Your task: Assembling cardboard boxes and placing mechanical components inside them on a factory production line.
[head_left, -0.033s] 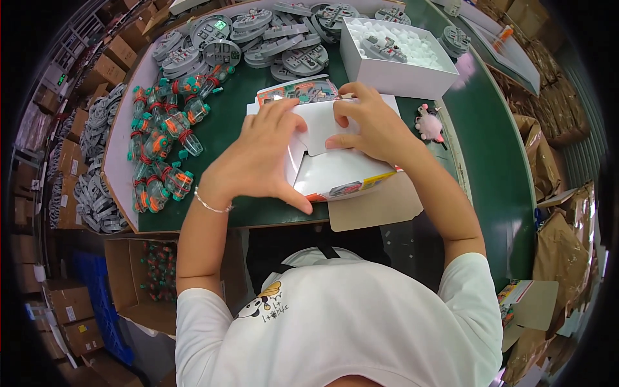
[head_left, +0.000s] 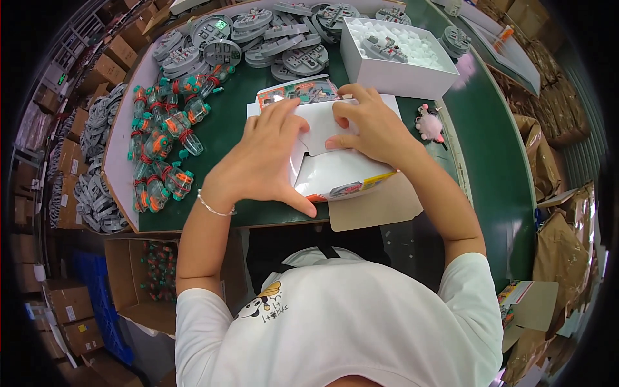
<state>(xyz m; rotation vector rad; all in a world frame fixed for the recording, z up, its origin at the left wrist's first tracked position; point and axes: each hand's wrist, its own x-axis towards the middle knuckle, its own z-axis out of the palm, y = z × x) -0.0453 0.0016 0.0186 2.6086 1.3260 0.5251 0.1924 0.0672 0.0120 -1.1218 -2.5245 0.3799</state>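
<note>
In front of me on the green table is a carton, white inside with colourful print outside. My left hand spans its left end, thumb low at the near wall and fingers at the far wall. My right hand grips the far right part, with curled fingers and the thumb against the white inner panel. A printed flap sticks up behind the carton. Below its near side a plain brown cardboard flap reaches over the table edge.
Clear bottles with teal and orange parts lie at the left. Round grey plastic pieces are heaped at the back. A white box of white foam bits stands back right, near a small pink toy. An open carton sits lower left.
My left hand has shifted slightly right and its thumb a little nearer to me. The right hand and the carton look almost unchanged.
</note>
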